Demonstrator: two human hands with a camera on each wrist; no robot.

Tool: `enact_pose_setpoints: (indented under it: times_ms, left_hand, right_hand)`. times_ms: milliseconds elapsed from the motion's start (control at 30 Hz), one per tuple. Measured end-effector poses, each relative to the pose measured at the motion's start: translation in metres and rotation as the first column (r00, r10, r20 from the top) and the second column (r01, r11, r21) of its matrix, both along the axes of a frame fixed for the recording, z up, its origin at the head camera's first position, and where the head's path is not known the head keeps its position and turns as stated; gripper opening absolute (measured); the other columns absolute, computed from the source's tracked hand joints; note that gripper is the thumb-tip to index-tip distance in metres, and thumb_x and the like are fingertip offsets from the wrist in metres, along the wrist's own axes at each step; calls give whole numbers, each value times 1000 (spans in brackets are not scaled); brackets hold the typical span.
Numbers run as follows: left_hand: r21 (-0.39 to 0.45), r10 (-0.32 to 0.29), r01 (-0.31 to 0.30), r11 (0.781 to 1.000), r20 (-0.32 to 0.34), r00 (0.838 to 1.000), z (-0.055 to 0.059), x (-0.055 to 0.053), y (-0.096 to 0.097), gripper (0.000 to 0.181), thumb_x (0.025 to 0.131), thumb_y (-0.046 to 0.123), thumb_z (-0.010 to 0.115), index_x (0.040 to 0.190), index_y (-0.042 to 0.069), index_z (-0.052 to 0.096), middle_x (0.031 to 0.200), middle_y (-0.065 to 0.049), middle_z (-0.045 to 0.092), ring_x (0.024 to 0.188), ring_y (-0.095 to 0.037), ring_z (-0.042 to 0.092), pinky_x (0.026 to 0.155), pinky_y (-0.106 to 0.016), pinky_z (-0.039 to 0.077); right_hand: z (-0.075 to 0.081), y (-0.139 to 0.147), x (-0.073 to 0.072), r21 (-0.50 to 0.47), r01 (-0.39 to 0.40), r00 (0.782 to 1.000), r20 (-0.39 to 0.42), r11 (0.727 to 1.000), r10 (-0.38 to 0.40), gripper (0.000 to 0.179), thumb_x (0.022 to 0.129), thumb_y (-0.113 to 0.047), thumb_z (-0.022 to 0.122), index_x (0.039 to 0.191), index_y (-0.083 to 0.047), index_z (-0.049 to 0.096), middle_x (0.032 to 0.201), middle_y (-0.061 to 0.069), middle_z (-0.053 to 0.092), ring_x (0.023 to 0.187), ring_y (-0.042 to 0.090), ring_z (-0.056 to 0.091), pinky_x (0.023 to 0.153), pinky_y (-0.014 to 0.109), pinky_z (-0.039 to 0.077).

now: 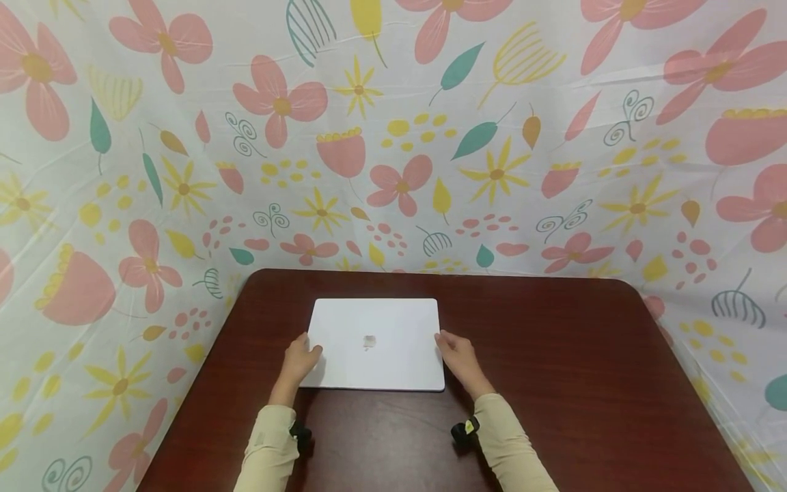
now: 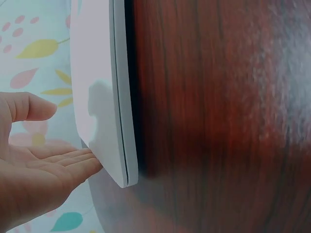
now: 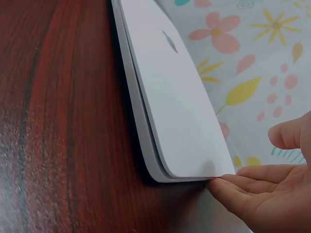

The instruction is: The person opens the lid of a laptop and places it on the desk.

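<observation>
A closed silver-white laptop (image 1: 396, 362) lies flat on the dark wooden table, with a small logo at the middle of its lid. At its left side, my left hand (image 1: 298, 361) touches the edge. The left wrist view shows this hand's fingers (image 2: 73, 162) extended to the laptop's side, the thumb raised and apart from the lid. My right hand (image 1: 461, 357) meets the opposite side near a corner. In the right wrist view its fingers (image 3: 243, 187) reach the laptop's edge, while the thumb (image 3: 286, 133) stands away from it. Whether any fingertips lie underneath is hidden.
The table (image 1: 553, 383) is reddish-brown with rounded far corners. A floral-printed cloth (image 1: 406, 89) hangs behind it and along both sides. Dark wrist devices sit on my left (image 1: 300, 436) and right (image 1: 465, 432) sleeves.
</observation>
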State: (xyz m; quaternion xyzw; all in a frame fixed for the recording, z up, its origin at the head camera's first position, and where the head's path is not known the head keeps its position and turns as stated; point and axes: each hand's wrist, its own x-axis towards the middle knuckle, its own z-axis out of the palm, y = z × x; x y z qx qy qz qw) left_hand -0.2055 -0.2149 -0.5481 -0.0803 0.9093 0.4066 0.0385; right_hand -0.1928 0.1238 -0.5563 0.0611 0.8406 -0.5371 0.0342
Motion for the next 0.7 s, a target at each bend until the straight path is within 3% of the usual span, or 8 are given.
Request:
enact_pose_setpoints:
  times_ms: [700]
  left_hand:
    - [19, -50, 51, 999, -25, 998, 0, 2, 25, 60, 86, 8, 56, 132, -24, 37, 135, -41, 40, 130, -49, 38, 105, -54, 34]
  right_hand:
    - [4, 24, 3, -7, 83, 995, 58, 997, -82, 47, 102, -22, 46, 132, 13, 49, 137, 28, 47, 130, 42, 43, 104, 51, 38]
